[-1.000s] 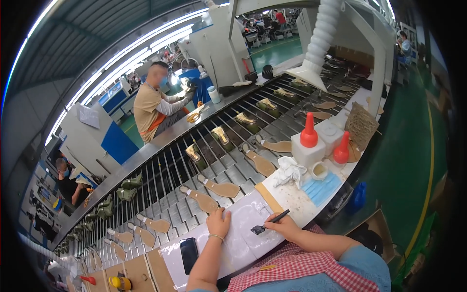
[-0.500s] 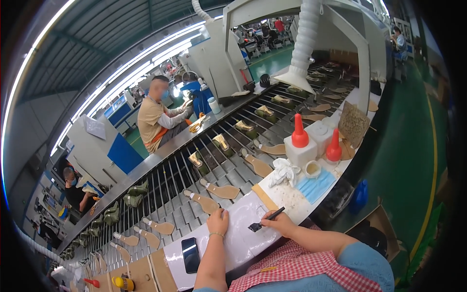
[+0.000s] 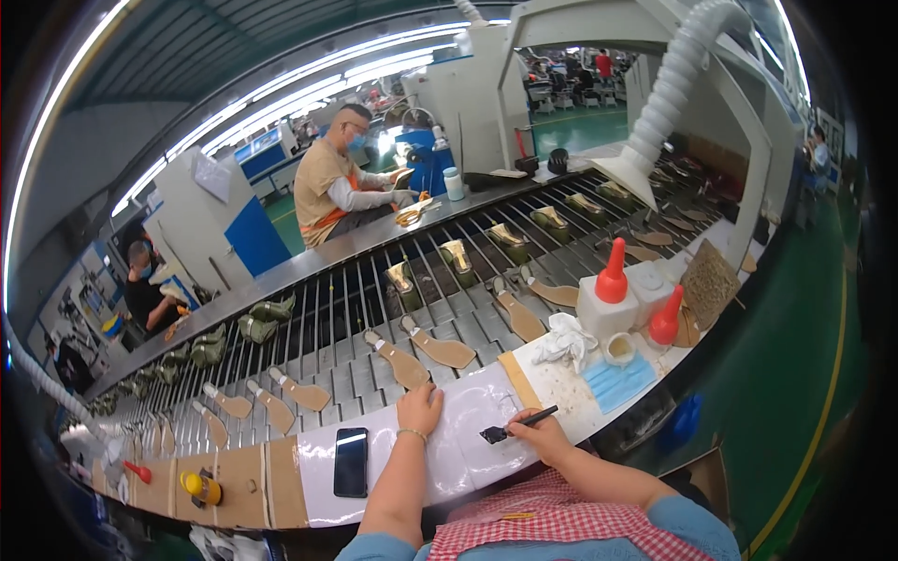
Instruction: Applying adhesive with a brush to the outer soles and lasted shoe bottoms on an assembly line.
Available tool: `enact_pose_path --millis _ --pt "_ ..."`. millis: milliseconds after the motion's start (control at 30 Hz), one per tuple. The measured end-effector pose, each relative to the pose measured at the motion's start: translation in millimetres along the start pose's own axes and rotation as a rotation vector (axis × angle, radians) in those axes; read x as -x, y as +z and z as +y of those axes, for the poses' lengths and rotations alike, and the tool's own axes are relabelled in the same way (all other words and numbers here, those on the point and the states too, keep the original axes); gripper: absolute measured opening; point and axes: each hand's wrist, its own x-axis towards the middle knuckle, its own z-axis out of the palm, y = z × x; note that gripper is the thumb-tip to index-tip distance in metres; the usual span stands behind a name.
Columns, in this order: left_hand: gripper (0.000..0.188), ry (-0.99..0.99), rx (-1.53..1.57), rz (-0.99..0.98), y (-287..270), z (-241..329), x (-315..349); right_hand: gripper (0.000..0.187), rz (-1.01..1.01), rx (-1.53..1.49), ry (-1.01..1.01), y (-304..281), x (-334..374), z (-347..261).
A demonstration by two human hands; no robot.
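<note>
My left hand (image 3: 419,409) rests at the far edge of the white glossy work mat (image 3: 463,449), fingers toward a tan shoe insole (image 3: 400,361) on the conveyor. My right hand (image 3: 535,434) grips a thin black brush (image 3: 517,425), with its dark tip on the mat. A second tan insole (image 3: 441,348) lies just beyond on the grey slatted conveyor (image 3: 355,374).
A black phone (image 3: 351,462) lies on the mat at left. To the right stand white rags (image 3: 565,338), a small glue cup (image 3: 619,348), a blue face mask (image 3: 621,381) and two red-capped bottles (image 3: 612,273). A person in a tan shirt (image 3: 335,187) works across the conveyor.
The view has shifted and tilted down slightly. My right hand with the brush has moved a little lower on the mat; my left hand stays at the mat's far edge.
</note>
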Motion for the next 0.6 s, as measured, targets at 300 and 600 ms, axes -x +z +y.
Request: enact_pose_path --millis 300,600 --pt "0.033 -0.045 -0.008 -0.006 -7 -5 2 0.014 0.024 -0.081 0.046 5 -2 7" --pt "0.028 -0.028 0.013 -0.005 -13 -7 8 0.013 0.048 -0.095 0.075 7 -2 8"
